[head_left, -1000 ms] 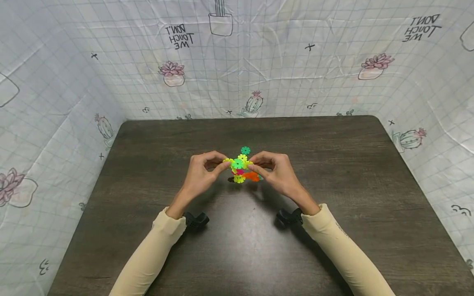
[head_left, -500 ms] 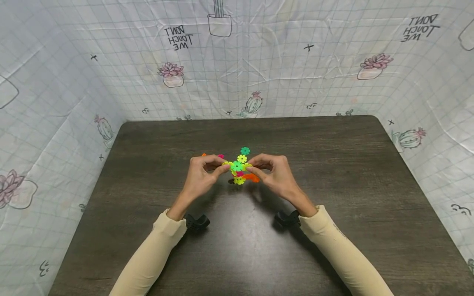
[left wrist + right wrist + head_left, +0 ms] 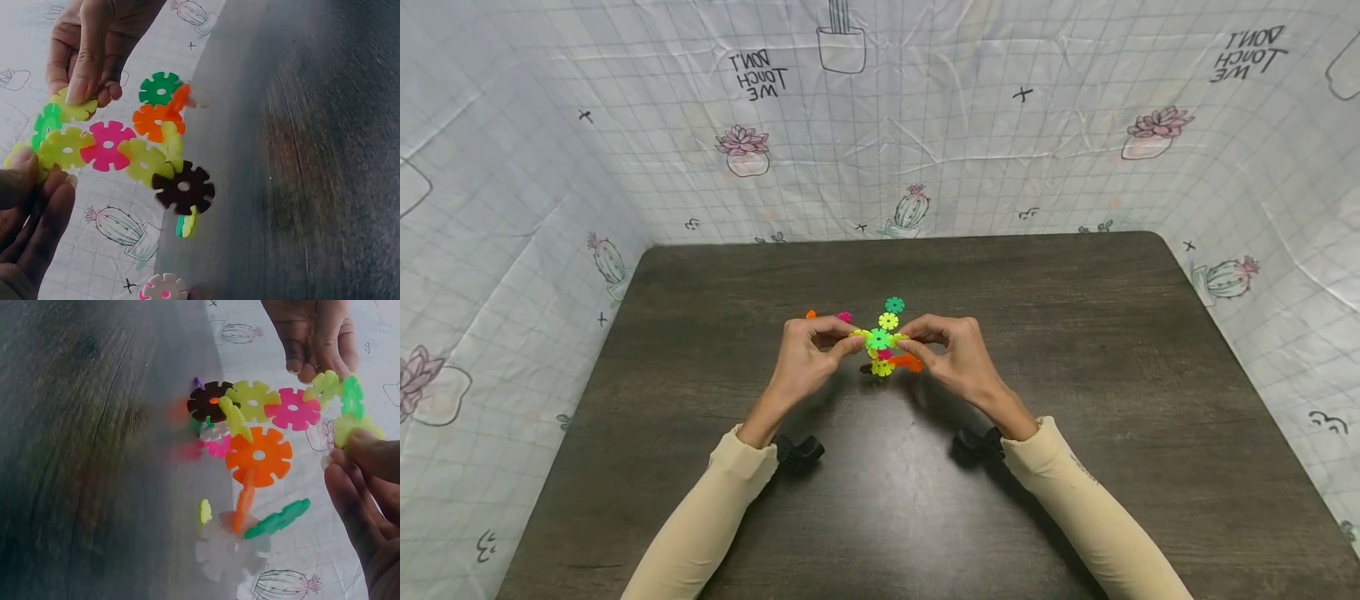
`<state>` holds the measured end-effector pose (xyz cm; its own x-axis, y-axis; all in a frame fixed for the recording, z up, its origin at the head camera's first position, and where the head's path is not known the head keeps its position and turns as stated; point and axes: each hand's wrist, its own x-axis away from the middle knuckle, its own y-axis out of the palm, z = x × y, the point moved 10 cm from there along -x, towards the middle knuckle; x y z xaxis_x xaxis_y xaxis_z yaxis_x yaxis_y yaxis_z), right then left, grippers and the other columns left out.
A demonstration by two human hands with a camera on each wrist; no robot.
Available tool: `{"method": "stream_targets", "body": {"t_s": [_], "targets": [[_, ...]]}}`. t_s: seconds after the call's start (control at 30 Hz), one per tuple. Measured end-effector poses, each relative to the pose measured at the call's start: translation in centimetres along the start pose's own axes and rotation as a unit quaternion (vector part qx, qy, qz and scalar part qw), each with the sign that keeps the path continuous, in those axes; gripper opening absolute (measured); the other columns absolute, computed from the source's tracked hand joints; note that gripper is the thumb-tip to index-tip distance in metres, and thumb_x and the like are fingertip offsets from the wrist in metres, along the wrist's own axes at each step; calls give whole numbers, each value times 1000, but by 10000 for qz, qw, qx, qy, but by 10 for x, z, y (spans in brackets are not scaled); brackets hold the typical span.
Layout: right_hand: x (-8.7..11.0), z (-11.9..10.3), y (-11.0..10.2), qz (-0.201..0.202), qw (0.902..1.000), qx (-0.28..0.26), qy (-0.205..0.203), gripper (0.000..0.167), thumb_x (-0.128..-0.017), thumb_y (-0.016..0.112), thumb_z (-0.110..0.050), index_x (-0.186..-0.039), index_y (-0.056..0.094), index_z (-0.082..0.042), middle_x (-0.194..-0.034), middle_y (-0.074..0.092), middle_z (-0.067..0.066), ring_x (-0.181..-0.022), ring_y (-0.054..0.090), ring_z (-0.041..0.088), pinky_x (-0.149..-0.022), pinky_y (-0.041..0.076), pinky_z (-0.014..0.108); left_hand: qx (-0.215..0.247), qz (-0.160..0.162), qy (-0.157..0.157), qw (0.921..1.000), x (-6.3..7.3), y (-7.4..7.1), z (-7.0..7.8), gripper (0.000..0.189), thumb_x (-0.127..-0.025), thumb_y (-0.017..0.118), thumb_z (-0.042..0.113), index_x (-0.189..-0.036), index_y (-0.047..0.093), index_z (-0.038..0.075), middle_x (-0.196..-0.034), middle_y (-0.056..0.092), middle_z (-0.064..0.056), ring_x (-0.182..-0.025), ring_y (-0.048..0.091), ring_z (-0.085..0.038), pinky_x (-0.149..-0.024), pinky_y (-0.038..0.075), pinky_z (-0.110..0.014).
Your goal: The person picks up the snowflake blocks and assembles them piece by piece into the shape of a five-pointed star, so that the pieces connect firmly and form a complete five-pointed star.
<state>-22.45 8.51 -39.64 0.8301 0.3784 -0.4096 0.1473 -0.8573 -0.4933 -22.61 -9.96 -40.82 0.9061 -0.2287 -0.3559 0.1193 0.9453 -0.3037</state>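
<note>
Pinch of left hand (image 3: 807, 358) and right hand (image 3: 957, 358) on yellow discs (image 3: 67, 111). If twisted, risks shedding dark disc (image 3: 187, 197) below.

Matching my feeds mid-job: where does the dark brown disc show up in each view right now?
Head: the dark brown disc is small, just below picture centre, left of a yellow disc.
Left wrist: the dark brown disc is slightly below and left of centre.
Right wrist: the dark brown disc is in the upper middle.
Shared landmark: the bright green disc between the left hand and right hand.
</note>
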Motion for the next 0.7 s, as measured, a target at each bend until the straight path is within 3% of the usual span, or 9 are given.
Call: {"method": "stream_targets", "body": {"t_s": [0.2,0.3,0.47,0.7], "targets": [[-1,-7,4,-74,9989,313,-354,6,-92,80,-7,-98,80,-7,-91,81,6,-78,78,17,-73,65,33,-290,-25,232,9993,1,1,3,6,-91,81,12,-93,83,6,-87,80,-11,-73,77,-27,-71,66,-39],[-1,-5,3,-16,9996,176,-234,7,-92,80,-9,-99,80,-7,-92,82,7,-80,78,18,-76,66,32,-190,30,199,9996,0,-1,4,6,-92,81,11,-94,83,6,-89,80,-11,-75,77,-23,-74,66,-36],[-1,2,-4,187,9993,-304,83,15,-92,79,-7,-106,78,-5,-96,81,11,-85,78,20,-81,65,27,106,109,20,9999,-2,-3,3,10,-94,78,11,-101,81,4,-94,80,-15,-79,78,-28,-79,66,-30],[-1,9,-7,281,9954,-866,308,29,-85,82,4,-111,71,-1,-105,78,16,-89,78,23,-82,64,25,-184,-82,-21,9998,-3,0,3,15,-96,77,18,-107,80,8,-100,80,-11,-83,78,-26,-80,66,-33]]}}
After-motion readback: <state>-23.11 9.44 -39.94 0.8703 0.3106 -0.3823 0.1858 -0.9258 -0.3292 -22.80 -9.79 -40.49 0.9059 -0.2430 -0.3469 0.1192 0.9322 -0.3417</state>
